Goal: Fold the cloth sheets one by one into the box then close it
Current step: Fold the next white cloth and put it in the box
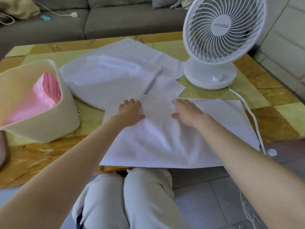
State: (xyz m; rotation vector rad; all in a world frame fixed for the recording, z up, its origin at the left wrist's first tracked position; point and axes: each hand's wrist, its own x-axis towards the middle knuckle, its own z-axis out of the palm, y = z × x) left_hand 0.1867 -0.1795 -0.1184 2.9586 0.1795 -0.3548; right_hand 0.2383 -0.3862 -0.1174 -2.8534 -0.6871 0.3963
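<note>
A white cloth sheet (165, 139) lies spread on the near part of the table, its front edge hanging over the table's rim above my knees. My left hand (130, 113) rests palm down on its far left part, and my right hand (188, 111) lies flat on it just to the right. More white sheets (109, 80) lie behind, one partly folded (125, 66). A cream box (54, 113) stands at the left with pink cloth (41, 100) inside. No lid is in view.
A white desk fan (219, 40) stands at the back right of the yellow patterned table (272, 100); its white cable (252, 118) runs down past the sheet's right corner. A grey sofa (115, 19) is behind the table. A brown object (3, 149) sits at the left edge.
</note>
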